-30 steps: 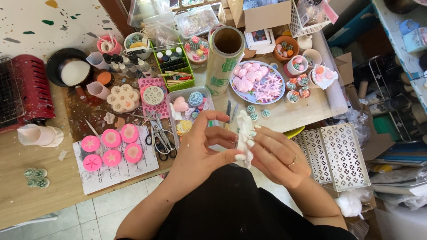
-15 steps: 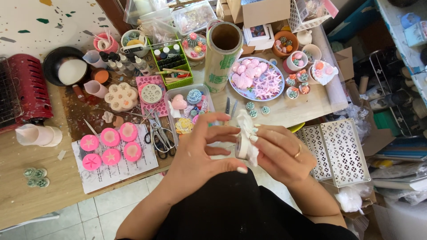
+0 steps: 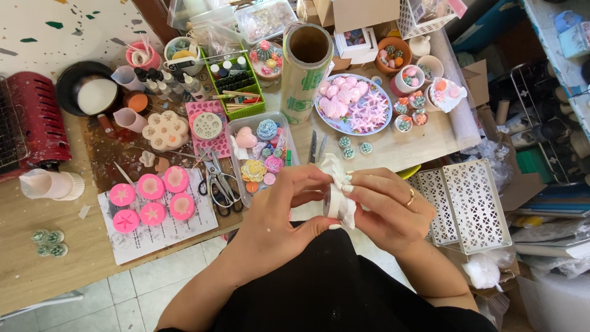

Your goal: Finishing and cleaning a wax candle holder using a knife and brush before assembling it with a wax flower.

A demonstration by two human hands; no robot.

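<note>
A small clear cup wrapped in crumpled white tissue is pinched between the left hand and the right hand, above the lap at the table's near edge. Just beyond, scissors and a clear tray of coloured pieces are seen. Farther back, a plate of pink shapes is set.

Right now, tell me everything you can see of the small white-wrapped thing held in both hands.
The white-wrapped thing is small and looks roughly cylindrical, with a grey side showing under crumpled white tissue or thin paper. The wrap bunches loosely above it and trails below. It is held in front of the body, near the table edge, touching nothing else. The left hand cups it from the left with fingers over the top; the right hand pinches the paper from the right. What is inside cannot be told.
</note>
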